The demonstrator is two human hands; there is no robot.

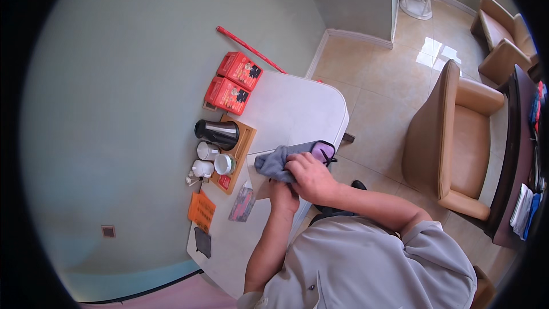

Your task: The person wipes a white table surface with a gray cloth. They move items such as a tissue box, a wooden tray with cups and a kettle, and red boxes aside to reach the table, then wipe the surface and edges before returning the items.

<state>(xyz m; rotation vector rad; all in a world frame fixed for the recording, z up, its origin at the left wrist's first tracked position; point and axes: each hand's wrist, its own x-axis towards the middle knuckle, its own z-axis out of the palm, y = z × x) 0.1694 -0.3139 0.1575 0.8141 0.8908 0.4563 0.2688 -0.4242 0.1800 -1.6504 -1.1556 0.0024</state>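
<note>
A bunched grey-blue cloth point(274, 164) is gripped in both hands above the white table's front edge. My right hand point(311, 177) lies over the cloth with its fingers curled down onto it. Close below, my left hand point(284, 196) holds the cloth's lower side, its fingertips partly hidden. Past my right knuckles, a grey item with a purple patch and black edging point(324, 151) sticks out at the table's edge. I cannot tell whether it is held or lies on the table.
By the wall, a wooden tray point(244, 137) carries an electric kettle point(217, 133) and white cups point(208, 151). Red boxes point(228, 95), orange papers point(201, 211), a printed packet point(242, 204) and a grey pouch point(203, 241) are on the table point(300, 98). A tan armchair point(467, 146) stands right.
</note>
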